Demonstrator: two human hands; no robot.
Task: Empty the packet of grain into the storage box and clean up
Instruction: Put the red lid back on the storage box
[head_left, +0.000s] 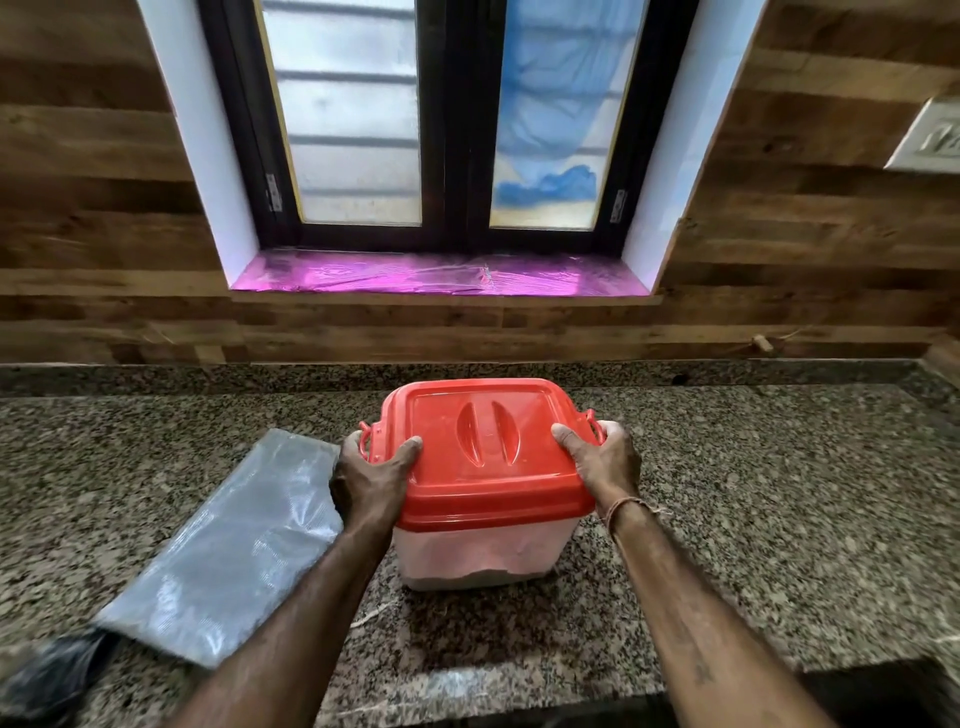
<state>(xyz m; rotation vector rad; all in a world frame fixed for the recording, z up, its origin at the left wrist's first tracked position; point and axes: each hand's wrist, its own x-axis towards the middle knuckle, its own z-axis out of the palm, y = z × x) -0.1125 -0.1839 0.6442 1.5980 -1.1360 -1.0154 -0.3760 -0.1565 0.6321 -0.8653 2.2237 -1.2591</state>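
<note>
A translucent storage box (483, 558) stands on the granite counter (753, 519), and a low layer of grain shows through its wall. A red lid (488, 452) with side clips covers it. My left hand (371, 480) grips the lid's left edge at the clip, thumb on top. On the opposite edge my right hand (602, 460) holds the same way. The flat clear packet (228, 551) lies on the counter just left of the box, partly under my left forearm.
A dark crumpled bag (47, 675) lies at the counter's near left corner, touching the packet. Behind the counter is a wood-panelled wall with a window and a pink-lined sill (436, 275). A switch plate (930, 137) sits on the wall at the right.
</note>
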